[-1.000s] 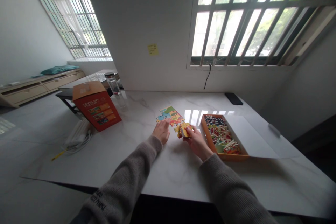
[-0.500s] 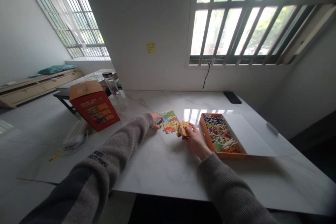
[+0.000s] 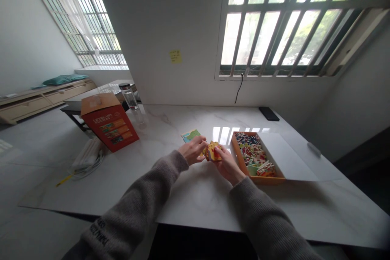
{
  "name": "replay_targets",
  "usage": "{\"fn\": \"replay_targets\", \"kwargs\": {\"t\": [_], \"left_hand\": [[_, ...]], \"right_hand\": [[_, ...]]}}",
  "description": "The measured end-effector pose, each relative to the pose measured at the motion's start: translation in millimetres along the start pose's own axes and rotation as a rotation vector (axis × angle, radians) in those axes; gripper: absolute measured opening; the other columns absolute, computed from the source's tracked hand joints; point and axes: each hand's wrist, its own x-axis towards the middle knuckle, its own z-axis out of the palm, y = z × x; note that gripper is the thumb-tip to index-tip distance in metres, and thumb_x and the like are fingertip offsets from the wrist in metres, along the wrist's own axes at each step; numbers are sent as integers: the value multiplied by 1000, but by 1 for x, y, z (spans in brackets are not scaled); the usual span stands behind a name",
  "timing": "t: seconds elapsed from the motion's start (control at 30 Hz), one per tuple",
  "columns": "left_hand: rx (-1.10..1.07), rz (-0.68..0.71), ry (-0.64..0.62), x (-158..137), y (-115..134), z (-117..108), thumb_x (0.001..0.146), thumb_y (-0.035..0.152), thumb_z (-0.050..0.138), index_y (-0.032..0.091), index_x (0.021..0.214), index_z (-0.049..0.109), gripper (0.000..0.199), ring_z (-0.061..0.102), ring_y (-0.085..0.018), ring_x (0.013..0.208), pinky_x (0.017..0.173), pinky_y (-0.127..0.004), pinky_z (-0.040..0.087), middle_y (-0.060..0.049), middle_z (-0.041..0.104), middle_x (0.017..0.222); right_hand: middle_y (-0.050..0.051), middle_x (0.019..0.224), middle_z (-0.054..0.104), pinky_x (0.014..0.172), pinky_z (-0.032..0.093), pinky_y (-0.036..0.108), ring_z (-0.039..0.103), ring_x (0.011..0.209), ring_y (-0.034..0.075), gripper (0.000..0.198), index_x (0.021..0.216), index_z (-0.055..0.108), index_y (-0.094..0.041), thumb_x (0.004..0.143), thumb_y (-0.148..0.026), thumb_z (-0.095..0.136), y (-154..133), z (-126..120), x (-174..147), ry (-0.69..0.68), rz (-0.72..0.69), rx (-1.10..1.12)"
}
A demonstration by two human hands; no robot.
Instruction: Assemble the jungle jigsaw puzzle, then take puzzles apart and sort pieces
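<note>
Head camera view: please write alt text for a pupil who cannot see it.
A person's right hand holds puzzle pieces over a white marbled table, the left hand close beside them, partly hiding a puzzle section. An open orange tray of pieces lies to the right; a red puzzle box stands to the left.

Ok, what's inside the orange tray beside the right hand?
The orange tray holds loose puzzle pieces: dark ones at its far end, red and green ones nearer. Whatever lies beneath the top ones is covered.
</note>
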Motion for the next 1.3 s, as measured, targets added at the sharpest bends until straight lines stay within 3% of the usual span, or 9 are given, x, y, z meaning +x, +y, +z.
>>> {"fn": "replay_targets", "kwargs": {"t": [0.13, 0.23, 0.33, 0.47, 0.6, 0.73, 0.97, 1.13, 1.3], "left_hand": [[-30, -8, 82, 6, 3, 10, 89, 26, 58, 19, 130, 46, 44, 54, -26, 121, 97, -39, 51, -14, 52, 131], [-35, -224, 118, 1, -10, 22, 89, 32, 59, 16, 132, 47, 47, 55, -27, 116, 101, -43, 48, -15, 56, 124], [79, -378, -49, 3, -19, 40, 87, 35, 61, 19, 118, 59, 35, 55, -29, 112, 98, -47, 47, -12, 61, 116], [236, -402, -263, 24, -18, 61, 87, 44, 59, 16, 113, 64, 38, 53, -33, 115, 97, -49, 46, -17, 61, 119], [288, -347, -447, 43, -16, 68, 90, 24, 51, 8, 113, 63, 31, 62, -34, 103, 87, -47, 51, -24, 66, 107], [256, -312, -475, 35, -22, 59, 86, 9, 48, 12, 112, 64, 30, 66, -30, 97, 79, -42, 54, -20, 70, 103], [-5, -472, -88, -19, -30, 46, 82, 13, 54, 19, 95, 67, 19, 63, -22, 94, 86, -35, 53, -8, 67, 95], [-111, -283, 296, -35, -17, 41, 88, 15, 49, 20, 99, 67, 22, 57, -24, 106, 94, -43, 52, -12, 59, 111], [-219, -144, 323, -25, 4, 45, 96, 18, 38, 19, 110, 55, 22, 58, -23, 113, 95, -42, 52, -14, 59, 117]], "right_hand": [[2, 94, 71, 64, 55, 27, 67, 79, 16, 43, 104, 62, -22, 71, -38, 83, 1, -7, 7, 90, -84, -7], [3, 96, 71, 60, 56, 26, 68, 80, 17, 48, 105, 58, -22, 68, -38, 85, 3, -13, 13, 246, -186, -8], [3, 97, 70, 62, 58, 29, 69, 82, 19, 52, 107, 55, -23, 67, -38, 85, 4, -17, 18, 331, -230, -17], [3, 97, 70, 64, 59, 32, 69, 82, 20, 53, 108, 54, -23, 67, -39, 83, 5, -20, 20, 349, -257, -34], [3, 96, 70, 64, 60, 34, 70, 80, 21, 54, 109, 54, -23, 67, -39, 83, 5, -22, 21, 358, -239, -47], [2, 95, 70, 65, 61, 34, 70, 80, 20, 52, 107, 54, -24, 68, -40, 83, 5, -22, 21, 355, -247, -45], [1, 95, 70, 65, 61, 35, 69, 82, 19, 48, 105, 55, -25, 68, -36, 84, 5, -19, 18, 345, -201, -20], [2, 92, 70, 60, 57, 28, 65, 75, 16, 34, 97, 61, -22, 73, -35, 81, 0, -10, 10, 179, -74, 17], [2, 89, 68, 59, 53, 24, 61, 71, 14, 26, 97, 65, -21, 80, -37, 76, -1, 2, -3, -40, 40, 6]]}}
